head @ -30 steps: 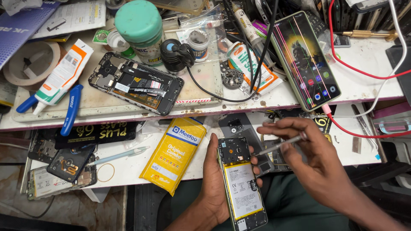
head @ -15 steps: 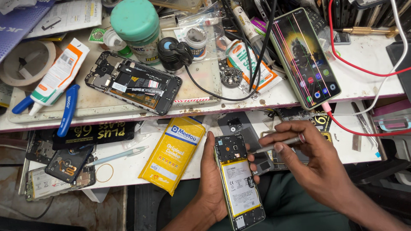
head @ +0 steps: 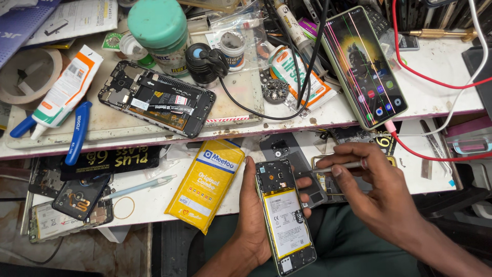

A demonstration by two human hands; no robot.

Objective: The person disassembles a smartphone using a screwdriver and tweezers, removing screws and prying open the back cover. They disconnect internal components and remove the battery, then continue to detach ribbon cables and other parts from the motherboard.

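From the left, I see another stripped phone frame (head: 156, 104) lying untouched on the cluttered surface (head: 441, 66); nearer me, my left hand (head: 253, 215) wraps its fingers around the opened phone (head: 283, 215), held over my lap at the surface's edge, its back cover already off and battery and boards exposed. My right hand (head: 376, 190) pinches a thin metal tool (head: 339, 166) aimed at the phone's upper part; I judge the inner work is barely begun.

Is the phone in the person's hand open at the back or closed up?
Open. The phone held in the left hand has no back cover: its yellow-edged battery and dark inner board show. The right hand holds a thin metal tool beside it.
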